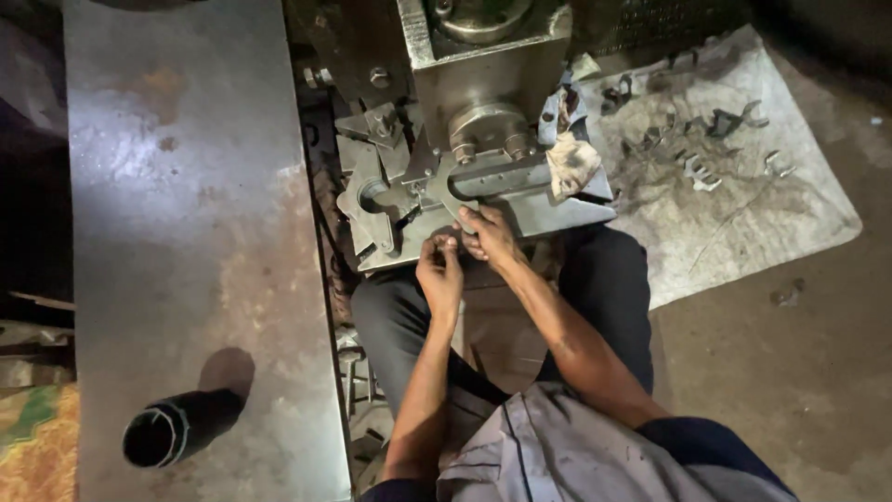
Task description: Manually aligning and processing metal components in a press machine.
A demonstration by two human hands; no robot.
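1. The left hand (pixel 439 271) and right hand (pixel 487 234) are meeting at the front edge of the grey steel press plate (pixel 557 212), at 12 o'clock from the person.
2. Both grips are pinching together on a small metal piece (pixel 452 244), mostly hidden.
3. Fingers are better kept away from the round steel punch head (pixel 487 125).
4. Both forearms are reaching forward, wrists bent down.

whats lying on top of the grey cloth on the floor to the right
Scattered on the grey cloth lie small cut metal pieces, several forked or hooked in shape. The cloth's near left edge runs behind the person's knee, so anything lying there is hidden.
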